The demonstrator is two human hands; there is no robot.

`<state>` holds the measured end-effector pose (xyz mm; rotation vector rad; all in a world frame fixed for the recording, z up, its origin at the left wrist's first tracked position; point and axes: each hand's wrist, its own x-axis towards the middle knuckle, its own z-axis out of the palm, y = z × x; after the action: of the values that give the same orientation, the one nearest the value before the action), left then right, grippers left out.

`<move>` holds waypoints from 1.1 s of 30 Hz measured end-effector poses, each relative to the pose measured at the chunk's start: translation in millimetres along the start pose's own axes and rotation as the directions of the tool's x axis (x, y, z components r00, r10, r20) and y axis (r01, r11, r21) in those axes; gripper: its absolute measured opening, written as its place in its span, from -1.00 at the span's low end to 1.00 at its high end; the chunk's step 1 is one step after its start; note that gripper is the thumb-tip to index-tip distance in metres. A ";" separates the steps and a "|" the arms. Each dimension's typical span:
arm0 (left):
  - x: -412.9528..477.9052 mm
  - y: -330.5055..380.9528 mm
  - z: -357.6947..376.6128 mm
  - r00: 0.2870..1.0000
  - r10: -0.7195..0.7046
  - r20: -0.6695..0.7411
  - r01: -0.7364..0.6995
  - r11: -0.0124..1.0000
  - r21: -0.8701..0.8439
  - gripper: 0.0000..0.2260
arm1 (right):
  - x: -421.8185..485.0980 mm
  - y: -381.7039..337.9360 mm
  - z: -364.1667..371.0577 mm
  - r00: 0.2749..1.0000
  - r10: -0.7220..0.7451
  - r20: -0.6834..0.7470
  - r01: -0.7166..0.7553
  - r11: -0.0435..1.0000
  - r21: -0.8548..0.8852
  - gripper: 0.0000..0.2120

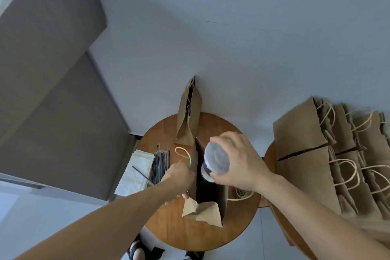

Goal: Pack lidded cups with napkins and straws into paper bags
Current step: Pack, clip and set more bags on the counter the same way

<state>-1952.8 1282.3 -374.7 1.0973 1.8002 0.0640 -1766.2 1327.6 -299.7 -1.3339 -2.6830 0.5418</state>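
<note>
Two benches are showing: the near bench [168, 228] and the right bench [271, 160]. Two paper bags are standing on the near one, the open bag [203, 212] and the rear bag [187, 124]. One lidded cup [217, 159], one napkin stack [135, 181], one straw bundle [161, 164] and one loose straw [142, 175] are showing. The bag pile [299, 126] is overlapping beyond counting.

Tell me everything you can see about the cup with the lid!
The cup looks like clear plastic, with a round, see-through lid that has ring-shaped ridges. Something dark shows through its side; what it is cannot be told. The lid is on and faces up toward the camera. The right hand grips it around the lid's rim, holding it over the open mouth of the brown paper bag, its bottom pointing into the dark inside. Only the hand clearly touches it.
</note>
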 end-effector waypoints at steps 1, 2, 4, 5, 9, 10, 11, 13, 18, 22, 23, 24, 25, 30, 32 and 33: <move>0.9 -0.7 0.1 1.000 0.008 -0.008 -0.008 1.000 -0.015 -0.90 | -2.3 0.0 2.5 0.998 -0.043 0.046 0.046 0.998 -0.048 -0.21; 1.5 -1.8 0.6 1.000 0.014 -0.022 -0.015 1.000 -0.026 -0.92 | -4.1 -0.3 7.0 0.994 -0.064 0.089 0.072 0.993 -0.090 -0.21; 1.2 -4.6 3.2 0.999 0.026 -0.026 -0.027 0.999 -0.038 -0.93 | -5.9 -2.8 21.8 0.988 -0.031 0.153 0.053 0.988 -0.148 -0.20; 0.5 -6.5 5.0 0.999 0.031 -0.016 -0.032 0.999 -0.044 -0.93 | -5.4 -4.7 31.3 0.984 0.007 0.175 0.025 0.984 -0.178 -0.20; -1.1 -13.1 8.8 0.997 0.065 0.031 -0.065 0.998 -0.017 -0.94 | 5.1 -10.9 73.3 0.957 0.083 0.279 0.040 0.912 -0.407 -0.19; -1.4 -14.8 8.5 0.997 0.070 0.022 -0.070 0.998 0.000 -0.93 | 8.2 -10.4 82.1 0.947 0.115 0.300 0.026 0.903 -0.429 -0.18; -1.3 -16.5 8.0 0.997 0.076 0.002 -0.076 0.997 0.019 -0.92 | 11.7 -8.8 90.3 0.933 0.168 0.319 -0.019 0.906 -0.422 -0.17; -2.0 -20.8 6.3 0.995 0.086 -0.040 -0.084 0.995 0.056 -0.90 | 18.8 -5.0 106.6 0.891 0.276 0.362 -0.136 0.920 -0.368 -0.14; -4.7 -24.8 2.2 0.996 0.079 -0.033 -0.074 0.987 0.144 -0.86 | 33.9 -0.2 153.2 0.831 0.366 0.419 -0.210 0.904 -0.372 -0.22; -4.1 -24.2 3.2 0.995 0.091 -0.035 -0.083 0.981 0.178 -0.89 | 41.6 7.5 182.1 0.784 0.414 0.462 -0.240 0.889 -0.390 -0.35; -3.3 -24.4 2.9 0.995 0.090 -0.035 -0.082 0.977 0.199 -0.88 | 42.3 9.7 188.0 0.780 0.417 0.466 -0.243 0.889 -0.389 -0.38; -1.8 -24.9 2.2 0.995 0.092 -0.038 -0.081 0.970 0.229 -0.87 | 43.1 11.5 193.2 0.783 0.417 0.462 -0.246 0.889 -0.385 -0.41; -0.3 -25.6 1.0 0.994 0.097 -0.046 -0.082 0.961 0.263 -0.85 | 44.0 12.2 197.7 0.792 0.411 0.451 -0.246 0.891 -0.382 -0.45; 6.1 -31.8 -5.1 0.988 0.136 -0.074 -0.105 0.941 0.321 -0.83 | 45.7 7.1 208.6 0.819 0.376 0.433 -0.205 0.897 -0.392 -0.47; 7.7 -33.0 -5.4 0.984 0.158 -0.081 -0.123 0.936 0.330 -0.82 | 39.9 7.2 210.4 0.824 0.369 0.430 -0.202 0.900 -0.386 -0.45; 8.0 -32.9 -4.9 0.982 0.167 -0.083 -0.130 0.933 0.336 -0.82 | 37.0 7.9 211.3 0.829 0.368 0.422 -0.208 0.902 -0.378 -0.44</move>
<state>-1978.6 1270.5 -393.9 1.4941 1.8662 -0.0916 -1833.8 1303.9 -502.0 -1.9569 -3.0811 0.5501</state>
